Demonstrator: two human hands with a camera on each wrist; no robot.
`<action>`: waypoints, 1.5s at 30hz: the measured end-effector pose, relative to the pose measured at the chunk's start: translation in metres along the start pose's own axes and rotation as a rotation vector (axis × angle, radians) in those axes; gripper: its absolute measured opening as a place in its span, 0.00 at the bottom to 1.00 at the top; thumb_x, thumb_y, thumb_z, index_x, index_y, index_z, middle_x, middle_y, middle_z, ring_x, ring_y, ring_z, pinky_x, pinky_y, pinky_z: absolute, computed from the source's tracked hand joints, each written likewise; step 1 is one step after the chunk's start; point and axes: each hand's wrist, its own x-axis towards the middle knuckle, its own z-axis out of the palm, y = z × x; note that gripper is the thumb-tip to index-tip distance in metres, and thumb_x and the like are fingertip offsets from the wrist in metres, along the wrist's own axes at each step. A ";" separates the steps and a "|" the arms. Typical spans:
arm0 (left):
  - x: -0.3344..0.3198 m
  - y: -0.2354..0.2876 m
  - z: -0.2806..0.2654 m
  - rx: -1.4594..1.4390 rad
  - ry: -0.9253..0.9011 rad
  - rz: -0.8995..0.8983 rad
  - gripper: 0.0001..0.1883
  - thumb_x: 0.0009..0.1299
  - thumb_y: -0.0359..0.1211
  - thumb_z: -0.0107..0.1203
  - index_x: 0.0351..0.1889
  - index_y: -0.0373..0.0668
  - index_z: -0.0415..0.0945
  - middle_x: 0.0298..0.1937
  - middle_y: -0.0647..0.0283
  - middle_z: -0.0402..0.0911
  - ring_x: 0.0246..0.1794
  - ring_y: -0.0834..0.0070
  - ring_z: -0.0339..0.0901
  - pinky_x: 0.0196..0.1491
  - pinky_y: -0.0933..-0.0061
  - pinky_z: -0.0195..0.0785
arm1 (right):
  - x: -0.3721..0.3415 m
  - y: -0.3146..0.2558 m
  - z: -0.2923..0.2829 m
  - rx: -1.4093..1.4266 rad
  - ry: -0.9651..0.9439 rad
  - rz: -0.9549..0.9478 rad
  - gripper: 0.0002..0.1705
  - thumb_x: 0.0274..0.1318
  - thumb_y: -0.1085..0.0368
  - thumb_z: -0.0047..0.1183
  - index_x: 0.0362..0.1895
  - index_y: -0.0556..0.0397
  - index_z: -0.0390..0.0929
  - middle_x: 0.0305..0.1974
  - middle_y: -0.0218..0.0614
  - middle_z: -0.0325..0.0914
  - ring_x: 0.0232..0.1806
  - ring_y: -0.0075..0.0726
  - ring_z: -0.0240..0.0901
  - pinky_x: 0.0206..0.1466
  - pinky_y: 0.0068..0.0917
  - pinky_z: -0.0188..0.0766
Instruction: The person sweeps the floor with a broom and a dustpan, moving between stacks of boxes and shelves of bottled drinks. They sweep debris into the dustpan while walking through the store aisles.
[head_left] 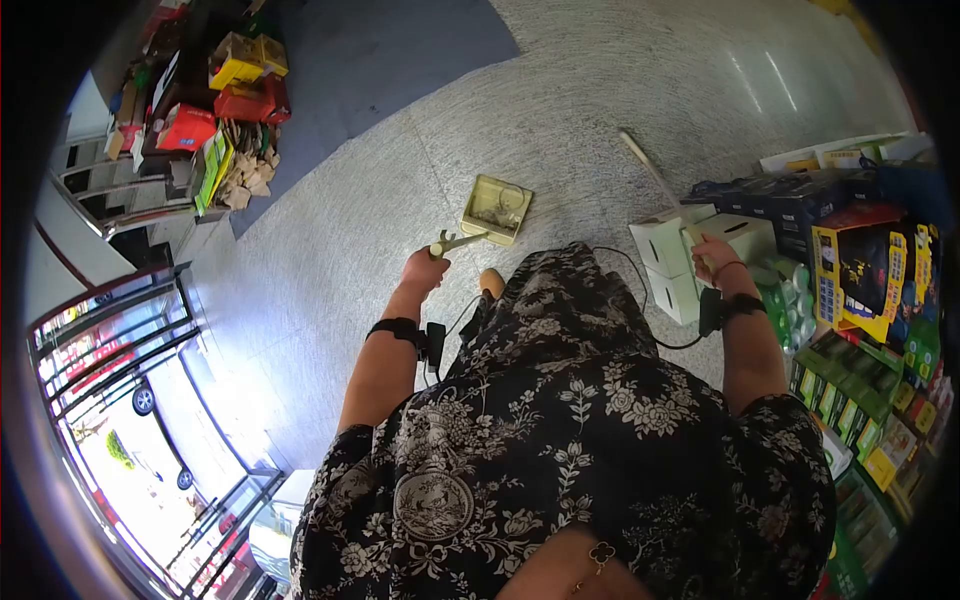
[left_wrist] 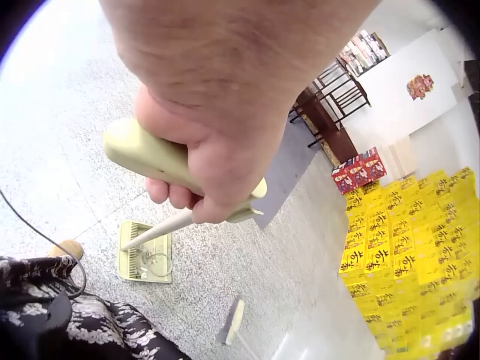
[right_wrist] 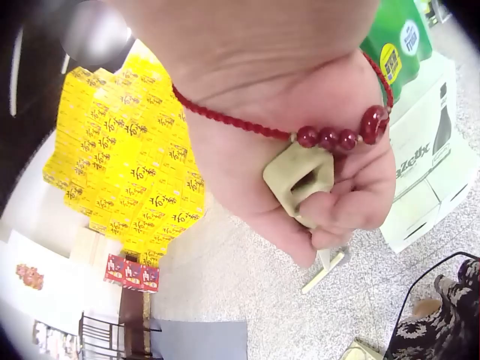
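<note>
My left hand (head_left: 426, 272) grips the pale yellow-green handle (left_wrist: 161, 154) of a dustpan, fingers curled round it. The dustpan (head_left: 468, 212) sits on the speckled floor ahead of my feet, with greyish litter and a thin loop in it. In my right hand (head_left: 714, 260) is the pale, hollow-ended handle (right_wrist: 289, 180) of a broom, held with curled fingers. The broom head (left_wrist: 235, 321), a pale bar with grey bristles, is down on the floor, apart from the dustpan in the left wrist view.
White cartons (head_left: 665, 265) stand close by the right hand, with stacked drinks and boxes (head_left: 850, 390) beyond. Yellow boxes (left_wrist: 412, 255) are piled farther off. A dark grey mat (head_left: 390, 60) lies ahead; cardboard and red boxes (head_left: 187, 127) are at the left. A black cable (head_left: 640, 275) hangs near the legs.
</note>
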 end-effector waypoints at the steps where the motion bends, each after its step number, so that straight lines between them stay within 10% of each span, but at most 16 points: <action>1: 0.001 -0.009 0.000 0.010 0.003 -0.006 0.17 0.55 0.33 0.54 0.43 0.38 0.72 0.22 0.62 0.75 0.16 0.76 0.71 0.22 0.74 0.67 | 0.012 0.005 -0.006 -0.083 -0.070 -0.012 0.16 0.44 0.69 0.49 0.42 0.50 0.69 0.16 0.30 0.63 0.12 0.28 0.59 0.14 0.24 0.56; 6: -0.003 -0.048 0.003 -0.041 0.048 -0.037 0.17 0.55 0.34 0.54 0.42 0.38 0.72 0.21 0.63 0.75 0.17 0.76 0.72 0.22 0.73 0.67 | 0.060 0.037 0.015 -0.255 -0.060 0.051 0.09 0.44 0.63 0.52 0.20 0.55 0.73 0.16 0.37 0.71 0.12 0.35 0.64 0.16 0.31 0.60; 11: -0.008 -0.081 -0.003 -0.071 0.063 -0.029 0.17 0.55 0.34 0.54 0.41 0.38 0.72 0.21 0.63 0.75 0.17 0.75 0.72 0.22 0.73 0.67 | 0.066 0.050 0.071 -0.281 -0.108 0.075 0.07 0.43 0.65 0.53 0.20 0.54 0.72 0.15 0.34 0.69 0.13 0.30 0.64 0.17 0.25 0.60; 21: -0.012 -0.114 0.009 -0.122 0.102 0.020 0.15 0.55 0.33 0.55 0.40 0.36 0.73 0.19 0.63 0.73 0.15 0.77 0.70 0.20 0.75 0.65 | 0.025 0.033 0.172 -0.338 0.033 -0.031 0.10 0.47 0.66 0.54 0.36 0.50 0.72 0.21 0.30 0.68 0.17 0.23 0.64 0.15 0.20 0.60; 35: -0.014 -0.165 -0.001 -0.280 0.143 -0.006 0.15 0.56 0.31 0.54 0.41 0.36 0.72 0.17 0.65 0.71 0.13 0.79 0.68 0.17 0.77 0.65 | -0.013 0.045 0.275 -0.847 -0.424 0.021 0.29 0.50 0.72 0.48 0.60 0.48 0.62 0.27 0.30 0.71 0.20 0.24 0.66 0.21 0.25 0.66; 45: -0.025 -0.175 -0.006 -0.251 0.152 -0.019 0.15 0.56 0.32 0.54 0.39 0.35 0.72 0.18 0.64 0.72 0.15 0.78 0.70 0.19 0.76 0.66 | -0.011 0.026 0.226 -0.629 -0.408 0.029 0.37 0.42 0.73 0.44 0.62 0.40 0.58 0.21 0.24 0.61 0.12 0.17 0.51 0.11 0.17 0.47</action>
